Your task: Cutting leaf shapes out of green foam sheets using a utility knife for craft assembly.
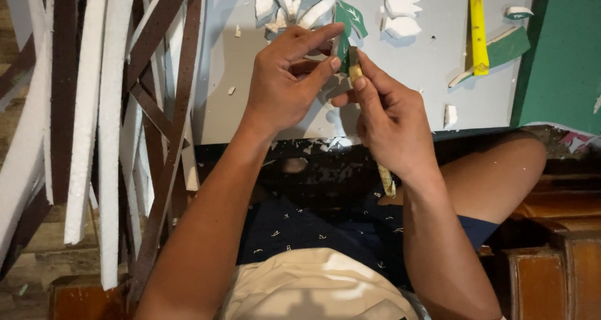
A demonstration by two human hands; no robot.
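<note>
Along the left edge of the frame, a loose stack of long foam strips (94, 126), white on one face and dark brown on the other, leans across a wooden floor. None of them is touched.

Toward the middle, the left hand (285, 76) is narrowly closed, thumb and forefinger pinching a small green leaf-shaped foam piece (345, 21) just above the front edge of a grey work board (426, 76). The right hand (388, 123), meeting it from the right, is wrapped around a slim yellowish cutting tool (355, 73) whose tip lies against the green piece and whose tail shows below the wrist. Judging by this, the step in hand is trimming or shaping the leaf. The next move would seem to call for a firm pinch and a short, controlled stroke kept away from the left fingertips, since they sit right beside the tip.

At upper centre, white foam offcuts (400, 10) lie scattered on the board. Further right lies a yellow utility knife (479, 32), resting across a green-and-white foam scrap (507, 48); at the far right a large green sheet (560, 57) lies beside the board.

No container, tray or box shows anywhere, so all pieces lie loose on the board.
</note>
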